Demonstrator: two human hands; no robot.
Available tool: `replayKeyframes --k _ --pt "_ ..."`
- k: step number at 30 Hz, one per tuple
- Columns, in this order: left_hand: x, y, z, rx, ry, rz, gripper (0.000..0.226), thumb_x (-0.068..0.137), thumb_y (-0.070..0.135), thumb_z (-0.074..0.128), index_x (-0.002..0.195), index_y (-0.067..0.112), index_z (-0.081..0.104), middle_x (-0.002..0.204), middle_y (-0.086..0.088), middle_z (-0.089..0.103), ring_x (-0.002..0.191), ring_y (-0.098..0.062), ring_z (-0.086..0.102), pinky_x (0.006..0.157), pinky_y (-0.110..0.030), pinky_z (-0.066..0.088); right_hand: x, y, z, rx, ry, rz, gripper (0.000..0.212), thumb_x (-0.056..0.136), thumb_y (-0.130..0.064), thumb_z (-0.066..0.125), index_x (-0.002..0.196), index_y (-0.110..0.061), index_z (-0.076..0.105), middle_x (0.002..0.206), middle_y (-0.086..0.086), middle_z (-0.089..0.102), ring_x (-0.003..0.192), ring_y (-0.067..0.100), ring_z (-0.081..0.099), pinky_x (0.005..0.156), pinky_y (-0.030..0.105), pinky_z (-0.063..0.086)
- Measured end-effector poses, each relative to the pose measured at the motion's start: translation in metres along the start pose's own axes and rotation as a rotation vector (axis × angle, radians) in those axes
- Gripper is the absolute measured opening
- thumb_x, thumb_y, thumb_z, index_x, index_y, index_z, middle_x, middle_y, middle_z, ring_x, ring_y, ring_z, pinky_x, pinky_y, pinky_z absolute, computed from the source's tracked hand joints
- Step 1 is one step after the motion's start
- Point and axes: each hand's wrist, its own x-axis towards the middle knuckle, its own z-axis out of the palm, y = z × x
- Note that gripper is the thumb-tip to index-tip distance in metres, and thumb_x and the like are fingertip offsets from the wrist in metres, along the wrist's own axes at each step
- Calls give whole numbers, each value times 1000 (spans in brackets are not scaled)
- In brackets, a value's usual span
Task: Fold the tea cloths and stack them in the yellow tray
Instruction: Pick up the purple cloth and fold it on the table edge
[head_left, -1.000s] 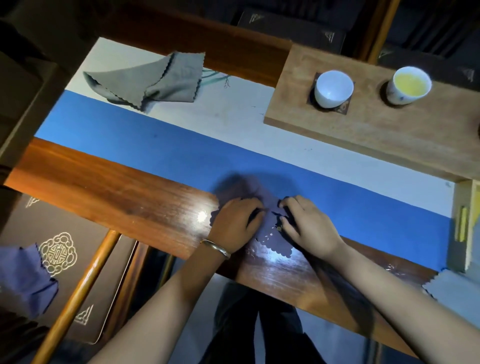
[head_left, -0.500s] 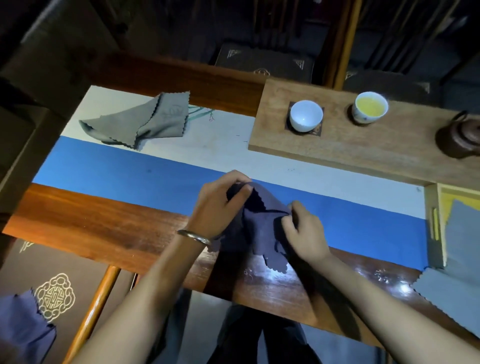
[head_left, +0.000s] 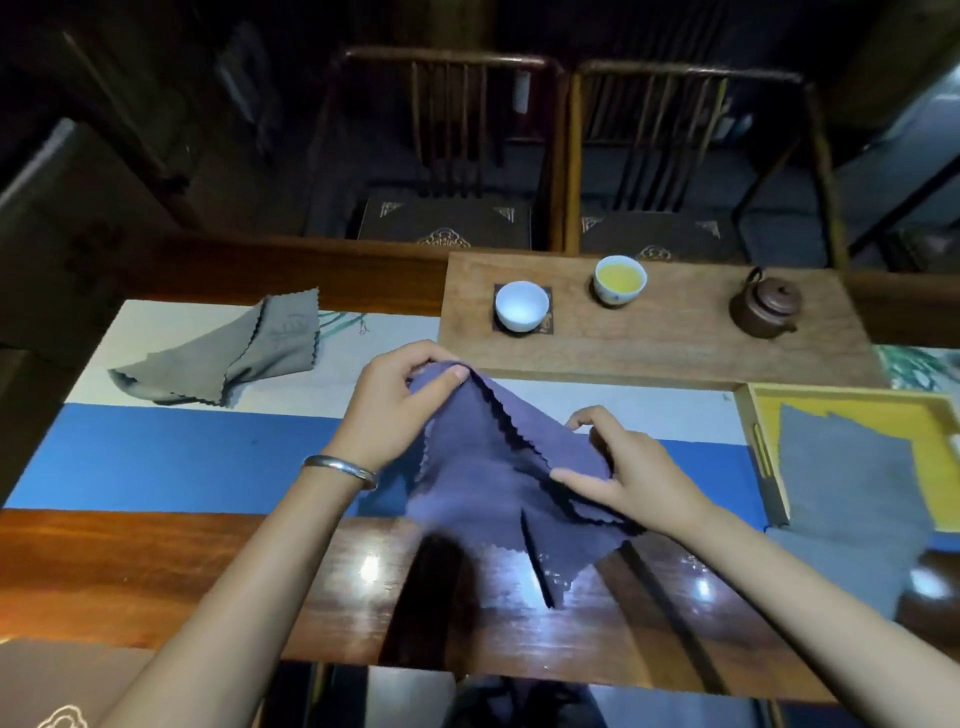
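Purple cloth (head_left: 493, 467) pinched between left grip (head_left: 395, 405) and right grip (head_left: 623, 473)

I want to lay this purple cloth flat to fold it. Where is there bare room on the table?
Bare blue runner lies between the grey cloth and the left hand, with bare wood in front of it. The right is crowded: the yellow tray holds a cloth that spills over its near rim.

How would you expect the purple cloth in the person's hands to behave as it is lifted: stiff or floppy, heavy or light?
Probably floppy: the purple cloth sags between the left hand and right hand, its lower corner drooping toward the table. Likely light, since fingertip pinches alone hold it up. It should crease easily, judging by its soft folds.
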Motion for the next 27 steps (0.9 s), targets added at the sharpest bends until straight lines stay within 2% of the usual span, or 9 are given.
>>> replayKeyframes --k 3,6,9,13,16,18,20,24,27 --pt "11 18 1 9 -35 40 8 89 18 64 82 21 68 82 11 69 79 -3 61 72 -17 47 -15 1 -18 -172 -85 -15 35 81 -52 62 97 -26 45 80 -9 51 71 12 50 60 27 41" --pt "19 34 5 14 -29 82 7 88 18 64 82 19 68 82 10 68 78 -2 60 71 -13 44 -28 -1 -29 -341 -41 -7 18 85 -36 54 89 -20 50 84 -4 47 77 23 53 61 38 44" --pt "27 49 7 18 -27 127 7 88 18 64 83 18 68 83 10 68 78 -1 59 71 -11 44 -37 -2 -40 -193 47 26 7 85 -20 56 90 -16 58 84 0 54 77 23 54 67 42 47" --pt "39 66 6 48 -12 165 7 88 20 63 83 20 68 83 13 68 79 1 60 70 -8 43 -43 -2 -57 117 224 99 16 84 -2 59 86 -17 65 82 -2 67 79 21 61 72 35 48" --pt "49 80 3 69 -1 205 9 88 21 63 82 25 68 83 15 69 79 2 60 70 -7 43 -42 -5 -75 336 351 132 19 88 -5 62 85 -22 67 81 -7 70 76 13 64 68 27 49" --pt "54 89 0 85 -1 238 9 88 23 64 82 26 69 83 15 69 79 2 60 70 -6 43 -39 -6 -91 373 466 105 21 88 -9 65 82 -29 66 81 -12 69 73 4 62 65 17 46" --pt "56 96 -3 78 -6 249 8 87 25 64 83 27 70 82 15 69 80 1 61 69 -7 43 -37 -7 -105 405 549 87 19 88 -13 67 79 -30 65 80 -11 69 70 2 60 62 15 45" --pt "46 100 -5 57 -55 230 12 86 25 67 78 33 69 78 18 69 73 2 61 65 -7 44 -40 -3 -120 446 596 89 20 89 -16 65 75 -30 67 78 -11 69 69 2 59 62 14 45" --pt "29 86 -2 43 -139 154 12 86 23 68 74 26 70 71 12 69 66 2 57 61 -12 44 -51 2 -115 468 535 130 21 90 -15 64 73 -26 69 75 -12 69 65 1 60 60 13 45"
